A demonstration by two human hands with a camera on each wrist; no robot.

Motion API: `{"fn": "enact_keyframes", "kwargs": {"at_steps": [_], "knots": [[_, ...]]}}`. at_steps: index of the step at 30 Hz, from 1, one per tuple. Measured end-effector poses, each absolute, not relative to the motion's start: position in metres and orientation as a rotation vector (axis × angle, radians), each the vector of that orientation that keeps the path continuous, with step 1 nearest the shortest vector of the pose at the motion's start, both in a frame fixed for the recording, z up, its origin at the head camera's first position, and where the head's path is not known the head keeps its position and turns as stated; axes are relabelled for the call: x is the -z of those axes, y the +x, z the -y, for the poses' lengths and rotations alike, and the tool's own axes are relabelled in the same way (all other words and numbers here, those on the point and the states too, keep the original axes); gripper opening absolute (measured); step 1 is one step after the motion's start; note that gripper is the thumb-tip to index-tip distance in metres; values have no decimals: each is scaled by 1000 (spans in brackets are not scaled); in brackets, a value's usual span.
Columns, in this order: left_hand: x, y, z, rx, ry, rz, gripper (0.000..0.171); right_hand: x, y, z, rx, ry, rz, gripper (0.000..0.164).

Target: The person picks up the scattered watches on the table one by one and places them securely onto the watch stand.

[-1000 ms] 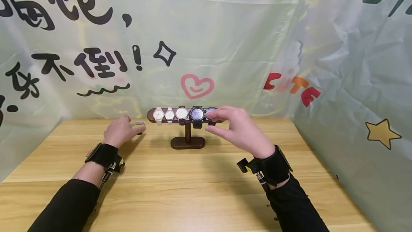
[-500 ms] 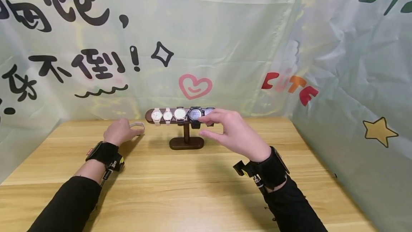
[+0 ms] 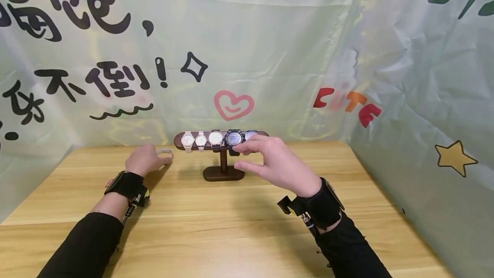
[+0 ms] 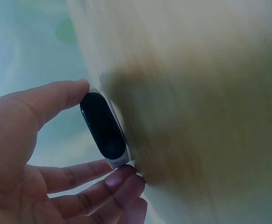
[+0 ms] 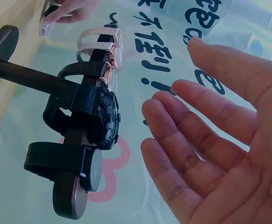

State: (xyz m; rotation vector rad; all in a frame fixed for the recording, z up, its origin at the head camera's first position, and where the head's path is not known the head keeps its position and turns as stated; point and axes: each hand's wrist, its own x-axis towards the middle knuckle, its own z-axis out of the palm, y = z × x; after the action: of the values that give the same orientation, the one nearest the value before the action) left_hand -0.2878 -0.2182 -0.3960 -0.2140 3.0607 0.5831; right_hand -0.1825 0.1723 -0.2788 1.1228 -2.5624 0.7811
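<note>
My left hand pinches a smart band with a dark oval screen and pale strap. In the left wrist view the thumb is at one end of the band and the fingers at the other. A dark wooden watch stand bears several watches on its bar. White-strapped watches are on the left, and a chunky black watch is right of the middle. My right hand holds nothing, its fingers spread and gently bent, in front of the stand's right end. It partly hides the rightmost watch. The right wrist view shows a gap between hand and watches.
A light wooden table carries the stand near its back edge. Printed cloth hangs behind the table and along its right side. Both wrists wear black camera straps.
My right hand has shifted left and slightly down, across the front of the stand. My left hand stays nearly still with the smart band. The head view has shifted slightly.
</note>
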Motion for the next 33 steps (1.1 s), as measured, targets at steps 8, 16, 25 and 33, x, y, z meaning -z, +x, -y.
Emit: {"fn": "enact_keyframes", "kwargs": {"at_steps": [8, 16, 25, 33], "knots": [[395, -287, 219, -597, -161, -3078, 52, 280, -182, -170, -753, 1116, 2586, 37], [396, -284, 219, -648, -14, -3124, 44, 281, -182, -169, -728, 1119, 2593, 36], [394, -278, 217, -773, 34, -3092, 44, 283, -183, -168, -698, 1128, 2594, 36], [391, -269, 215, -816, 60, -3089, 70, 284, -184, -167, -704, 1133, 2612, 36]]}}
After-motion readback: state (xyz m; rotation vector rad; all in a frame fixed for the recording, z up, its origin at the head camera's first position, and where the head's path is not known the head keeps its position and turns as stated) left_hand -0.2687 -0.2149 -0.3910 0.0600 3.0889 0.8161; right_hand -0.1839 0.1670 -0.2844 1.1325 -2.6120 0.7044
